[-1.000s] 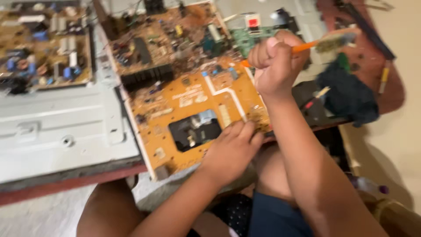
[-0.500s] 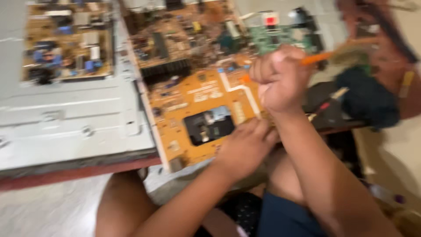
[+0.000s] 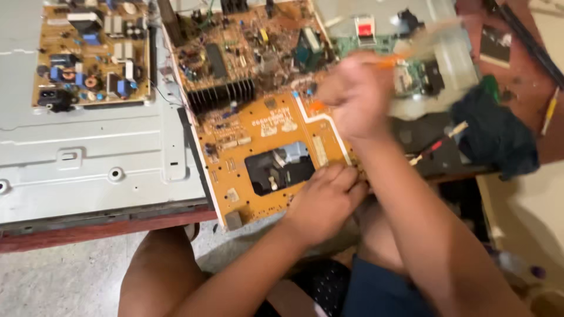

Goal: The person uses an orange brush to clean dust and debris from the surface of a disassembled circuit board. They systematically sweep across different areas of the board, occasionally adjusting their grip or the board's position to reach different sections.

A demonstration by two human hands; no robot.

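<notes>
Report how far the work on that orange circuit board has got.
Done: the orange circuit board lies bare on the grey metal panel, components exposed. In hand: the left hand pins its near edge, and the right hand grips an orange-handled tool, blurred, tip at the board. Left: the board remains among the other boards; I can't tell what's fastened.

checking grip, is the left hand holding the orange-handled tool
No, the left hand rests on the orange circuit board; the right hand grips the orange-handled tool.

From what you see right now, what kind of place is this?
Probably a home electronics repair spot. An orange circuit board lies on a reddish table, steadied by the left hand, beside a grey metal chassis. The right hand grips an orange-handled tool.
</notes>
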